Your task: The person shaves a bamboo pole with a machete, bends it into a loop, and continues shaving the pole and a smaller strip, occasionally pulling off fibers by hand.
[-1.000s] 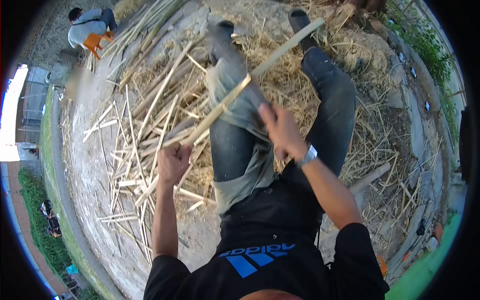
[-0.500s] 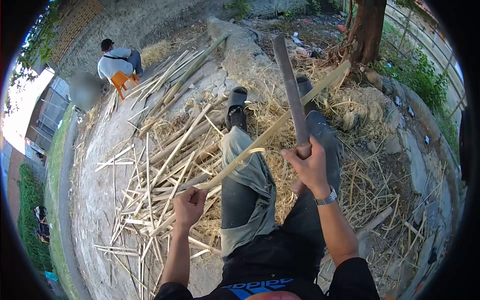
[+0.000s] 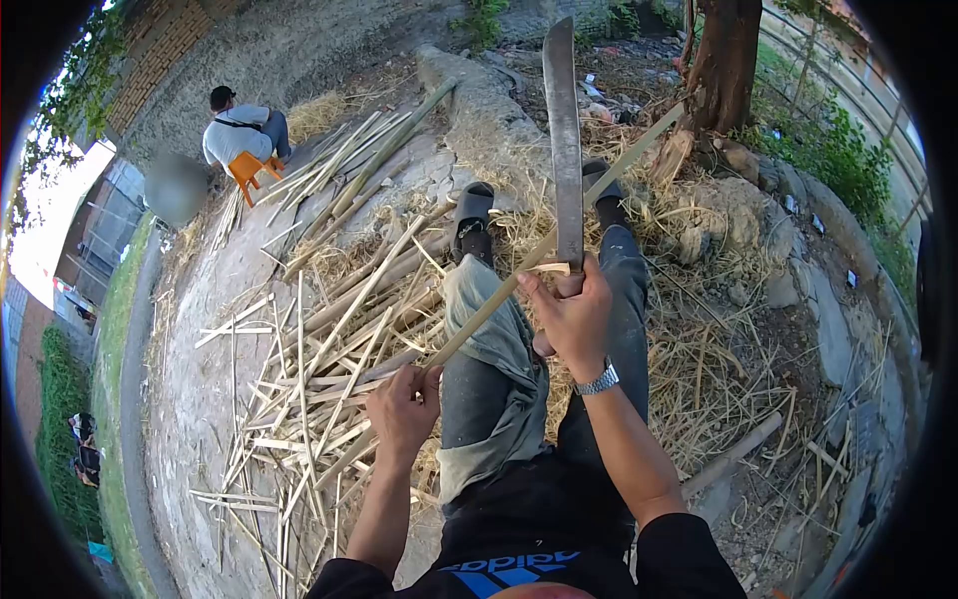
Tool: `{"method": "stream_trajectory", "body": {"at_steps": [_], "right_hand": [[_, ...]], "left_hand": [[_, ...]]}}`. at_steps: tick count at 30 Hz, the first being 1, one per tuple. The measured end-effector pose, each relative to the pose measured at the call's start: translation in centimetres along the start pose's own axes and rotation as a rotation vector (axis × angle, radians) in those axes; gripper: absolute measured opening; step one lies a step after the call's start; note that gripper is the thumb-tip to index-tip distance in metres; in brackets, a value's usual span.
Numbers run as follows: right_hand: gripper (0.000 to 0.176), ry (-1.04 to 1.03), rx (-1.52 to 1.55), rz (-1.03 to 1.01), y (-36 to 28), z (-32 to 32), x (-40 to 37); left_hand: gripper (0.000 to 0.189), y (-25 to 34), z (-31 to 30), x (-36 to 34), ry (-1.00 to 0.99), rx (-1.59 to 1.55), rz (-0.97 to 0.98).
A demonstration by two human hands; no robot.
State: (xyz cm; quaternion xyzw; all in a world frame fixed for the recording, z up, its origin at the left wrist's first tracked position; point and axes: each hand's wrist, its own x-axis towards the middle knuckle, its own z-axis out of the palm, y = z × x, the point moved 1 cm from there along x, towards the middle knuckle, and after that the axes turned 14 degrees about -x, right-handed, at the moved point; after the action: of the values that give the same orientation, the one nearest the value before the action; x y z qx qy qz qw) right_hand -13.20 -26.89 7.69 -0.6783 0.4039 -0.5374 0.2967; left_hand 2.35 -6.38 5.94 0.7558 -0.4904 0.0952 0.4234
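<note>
A long bamboo strip (image 3: 486, 311) runs diagonally across my legs, its far end near the tree. My left hand (image 3: 401, 404) is closed around the strip near its lower end, left of my knee. The wooden handle of a long, dark-bladed machete (image 3: 567, 150) is in my right hand (image 3: 571, 311), with the blade pointing away from me. The blade's base crosses the strip, where a pale sliver (image 3: 547, 268) curls up beside my right fingers. My right wrist wears a metal watch (image 3: 598, 378).
Split bamboo pieces (image 3: 299, 369) lie heaped at left, with longer poles (image 3: 384, 150) behind them. A person (image 3: 238, 137) sits on an orange chair (image 3: 249, 170) at the upper left. Shavings (image 3: 699, 374) cover the ground at right, below a tree trunk (image 3: 726, 70).
My right hand and the machete have moved left, and the blade is more upright. My left hand has shifted slightly right. The pale sliver is now beside my right fingers.
</note>
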Motion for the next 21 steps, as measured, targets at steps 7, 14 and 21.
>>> {"method": "stream_trajectory", "body": {"at_steps": [7,14,21], "right_hand": [[0.036,-0.070,0.016,0.031,0.8,-1.2,-2.5],[0.029,-0.274,0.258,0.250,-2.5,-6.2,-8.6],[0.033,-0.432,0.337,0.407,-5.0,-12.8,-14.7]], "left_hand": [[0.034,1.3,-0.5,-1.6,-0.050,-0.038,-0.101],[0.036,3.3,-1.0,-5.4,-0.060,-0.132,-0.265],[0.034,4.0,1.0,-3.3,-0.016,-0.104,-0.291]]}}
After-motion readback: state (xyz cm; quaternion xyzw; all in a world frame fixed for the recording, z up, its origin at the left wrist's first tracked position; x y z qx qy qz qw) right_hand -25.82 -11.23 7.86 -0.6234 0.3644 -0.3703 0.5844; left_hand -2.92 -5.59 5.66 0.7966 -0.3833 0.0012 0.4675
